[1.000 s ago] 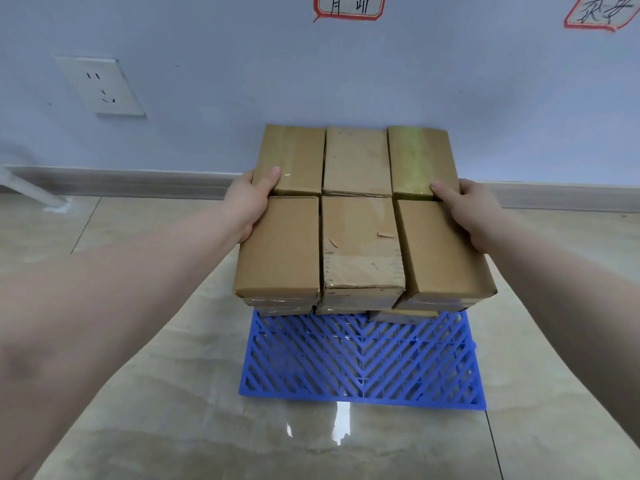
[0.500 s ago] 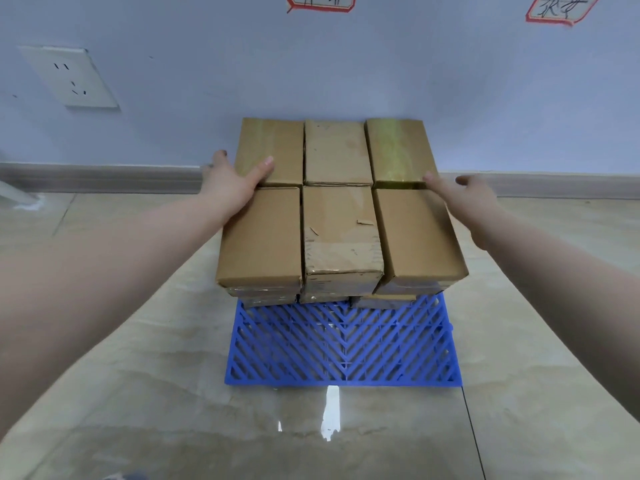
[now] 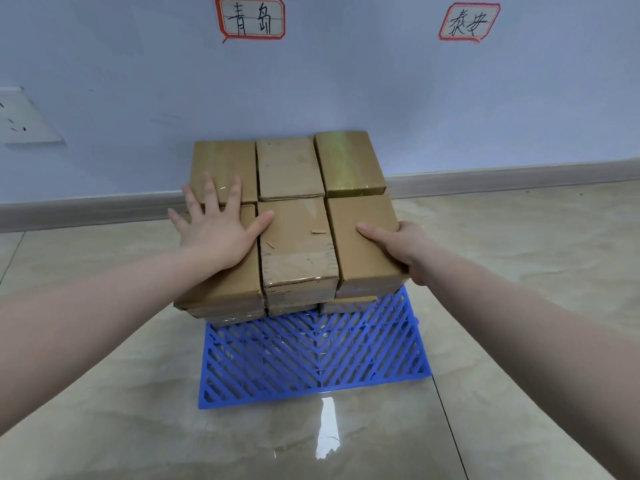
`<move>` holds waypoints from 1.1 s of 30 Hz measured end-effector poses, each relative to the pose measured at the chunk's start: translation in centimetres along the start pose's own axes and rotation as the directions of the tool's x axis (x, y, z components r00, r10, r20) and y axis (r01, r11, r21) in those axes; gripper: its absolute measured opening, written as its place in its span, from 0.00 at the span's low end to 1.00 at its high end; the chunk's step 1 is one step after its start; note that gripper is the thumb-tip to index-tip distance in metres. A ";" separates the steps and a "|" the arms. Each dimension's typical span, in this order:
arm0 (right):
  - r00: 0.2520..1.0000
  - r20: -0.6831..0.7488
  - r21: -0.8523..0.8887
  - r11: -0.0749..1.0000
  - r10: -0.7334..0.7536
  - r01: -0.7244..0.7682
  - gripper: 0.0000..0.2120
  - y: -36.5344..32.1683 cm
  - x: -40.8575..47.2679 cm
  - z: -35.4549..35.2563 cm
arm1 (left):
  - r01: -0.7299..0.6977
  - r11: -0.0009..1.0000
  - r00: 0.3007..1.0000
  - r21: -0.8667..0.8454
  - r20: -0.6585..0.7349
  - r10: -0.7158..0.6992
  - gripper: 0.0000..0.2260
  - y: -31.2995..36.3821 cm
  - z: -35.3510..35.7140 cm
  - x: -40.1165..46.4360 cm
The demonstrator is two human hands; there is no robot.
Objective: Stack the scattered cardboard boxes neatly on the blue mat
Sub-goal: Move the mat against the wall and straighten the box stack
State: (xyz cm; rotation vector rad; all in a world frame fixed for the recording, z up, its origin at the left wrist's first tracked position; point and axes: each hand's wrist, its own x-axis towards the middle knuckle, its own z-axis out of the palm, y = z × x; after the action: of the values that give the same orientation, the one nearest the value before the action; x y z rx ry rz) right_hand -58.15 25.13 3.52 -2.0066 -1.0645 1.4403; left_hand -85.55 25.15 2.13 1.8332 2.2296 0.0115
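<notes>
Several brown cardboard boxes form a layered stack (image 3: 294,237) on the far half of the blue lattice mat (image 3: 311,358), against the wall. The top layer shows two rows of three boxes. My left hand (image 3: 218,226) lies flat with fingers spread on the top left boxes, the thumb reaching onto the middle front box (image 3: 298,251). My right hand (image 3: 398,247) holds the right side of the front right box (image 3: 363,244), thumb on its top and fingers hidden down its side. Lower layers peek out under the front edge.
A pale blue wall with a grey skirting board (image 3: 86,211) runs right behind the stack. A white socket (image 3: 24,116) sits on the wall at left, two red-framed paper labels (image 3: 251,19) higher up. Glossy beige floor tiles surround the mat.
My left hand moved from the stack's left side up onto the top, now lying flat with fingers spread. My right hand slid nearer along the right side to the front box. The camera shifted.
</notes>
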 end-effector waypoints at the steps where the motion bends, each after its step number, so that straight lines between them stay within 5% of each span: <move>1: 1.000 -0.011 -0.005 1.000 -0.003 0.003 0.35 -0.1 0.1 0.1 | -0.006 1.000 1.000 0.012 -0.012 0.006 0.40 0.1 0.1 0.0; 7: 1.000 -0.013 -0.013 1.000 -0.012 0.012 0.37 -0.2 0.1 0.2 | -0.018 0.997 0.998 0.069 -0.062 0.022 0.39 0.8 0.5 -0.3; 11: 0.988 -0.086 -0.197 0.974 -0.127 0.108 0.43 -0.1 0.0 0.0 | -0.027 0.995 0.998 0.092 -0.047 0.032 0.39 0.9 0.0 -0.5; 16: 0.880 -0.018 -0.588 0.716 -0.475 0.375 0.54 0.1 -2.0 0.1 | -0.227 0.974 0.973 0.011 0.028 0.227 0.40 1.7 -1.1 -3.0; 20: 0.865 0.194 -0.751 0.496 -0.463 0.435 0.58 0.9 -4.2 1.0 | -0.368 0.927 0.921 0.079 0.165 0.352 0.47 1.4 -0.3 -6.6; 24: 0.867 0.222 -0.841 0.362 -0.445 0.401 0.60 1.8 -4.7 1.7 | -0.378 0.911 0.924 0.163 0.135 0.359 0.48 1.1 1.0 -7.4; 33: 0.839 0.152 -0.821 0.407 -0.522 0.401 0.49 1.4 -5.0 2.5 | -0.398 0.895 0.917 0.200 0.058 0.395 0.37 0.4 1.1 -7.2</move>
State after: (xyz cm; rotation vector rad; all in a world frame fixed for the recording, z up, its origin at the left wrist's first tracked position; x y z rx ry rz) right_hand -60.83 20.12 4.58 -1.9924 -2.3461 0.4566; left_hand -83.72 18.08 2.53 2.3635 1.8636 -0.1666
